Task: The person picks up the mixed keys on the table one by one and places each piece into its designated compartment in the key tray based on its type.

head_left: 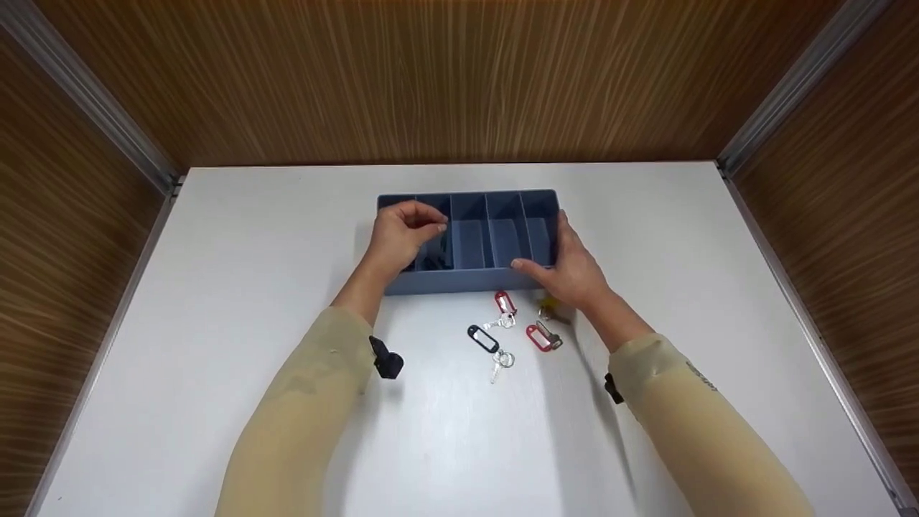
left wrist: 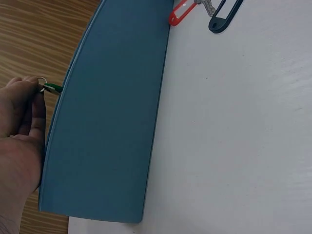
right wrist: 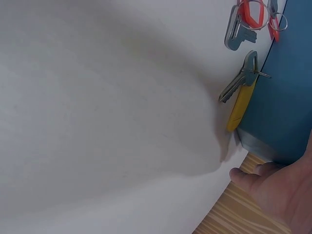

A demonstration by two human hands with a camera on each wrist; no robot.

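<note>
A blue divided tray [head_left: 467, 281] sits mid-table. My left hand [head_left: 433, 228] hovers over its left compartments and pinches the ring of a key with a green tag [left wrist: 52, 88], held just above the tray's rim [left wrist: 112, 122]. Something dark lies in the compartment below that hand. My right hand [head_left: 553, 251] grips the tray's front right corner, thumb on the front wall and fingers along the right side. A yellow-tagged key [right wrist: 241, 103] lies against that corner, close to the right hand [right wrist: 280, 192].
Loose keys lie on the white table [head_left: 237, 287] in front of the tray: a red tag [head_left: 505, 301], a black tag [head_left: 482, 338] and another red tag [head_left: 542, 337]. Wood-panelled walls [head_left: 459, 79] close in the back and both sides.
</note>
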